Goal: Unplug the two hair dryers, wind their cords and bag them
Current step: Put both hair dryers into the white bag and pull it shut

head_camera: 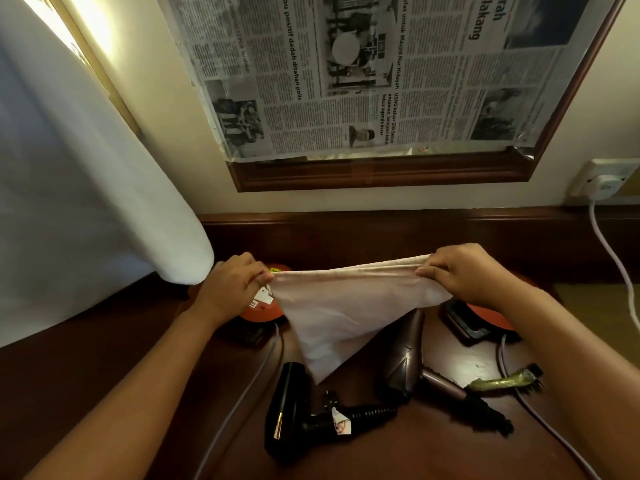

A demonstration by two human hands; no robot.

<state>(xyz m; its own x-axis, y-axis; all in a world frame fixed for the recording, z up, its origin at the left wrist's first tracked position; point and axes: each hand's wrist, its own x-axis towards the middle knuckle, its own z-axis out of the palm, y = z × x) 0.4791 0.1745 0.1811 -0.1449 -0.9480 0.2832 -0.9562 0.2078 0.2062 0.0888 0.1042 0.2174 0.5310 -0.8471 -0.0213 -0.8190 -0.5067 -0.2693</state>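
So both hands are up pinching the bag: left hand (235, 289) has one end of the top hem between thumb and curled fingers, right hand (464, 271) has the other end, and the bag (343, 306) hangs between them in a limp triangle. It looks like thin, soft cloth, basically weightless and floppy, so I'd guess the mouth won't stay open by itself and one hand has to keep holding the hem while the other loads. Just below the hands on the desk (104, 375) sit the two dryers: the black dryer (287, 410) below the left hand, the pink dryer (405, 362) below the right. Those look hard, smooth plastic, a bit heavy at the head, so grabbing by the handle seems safest. Farther right of the right hand, a white plug (602, 185) is in the wall socket.
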